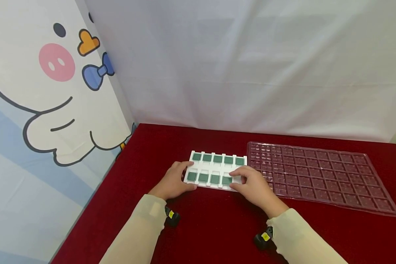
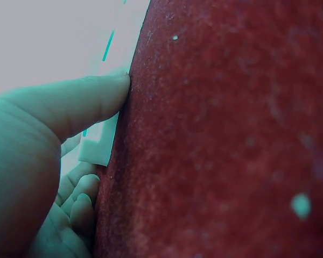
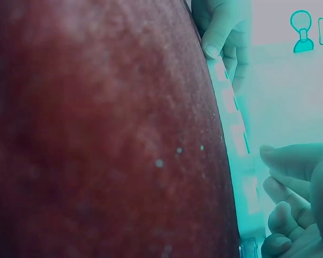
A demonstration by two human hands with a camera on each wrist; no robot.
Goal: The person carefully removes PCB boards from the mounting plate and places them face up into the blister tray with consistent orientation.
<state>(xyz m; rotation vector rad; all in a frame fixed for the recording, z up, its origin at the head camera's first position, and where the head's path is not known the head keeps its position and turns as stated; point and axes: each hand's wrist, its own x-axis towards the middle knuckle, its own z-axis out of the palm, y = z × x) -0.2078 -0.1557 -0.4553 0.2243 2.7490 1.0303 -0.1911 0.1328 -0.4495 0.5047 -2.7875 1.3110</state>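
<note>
A white tray [image 1: 202, 167] with two rows of slots lies on the table, with several dark green square chips [image 1: 214, 179] set in them. My left hand [image 1: 173, 180] holds the tray's left end, its thumb [image 2: 105, 97] along the front edge and the index finger on the upper side. Over the right end is my right hand [image 1: 254, 185]. Its thumb and index finger are apart, tips close beside the front-row chip [image 1: 227, 180], and no chip shows between them in the right wrist view. The hand partly covers the front row's last slot.
A large clear plastic tray [image 1: 330, 174] with many square compartments lies to the right, its left edge near the white tray. Dark red cloth [image 1: 211, 227] covers the table. Behind hangs a white curtain [image 1: 250, 73]; a cartoon-printed cloth [image 1: 69, 110] is on the left.
</note>
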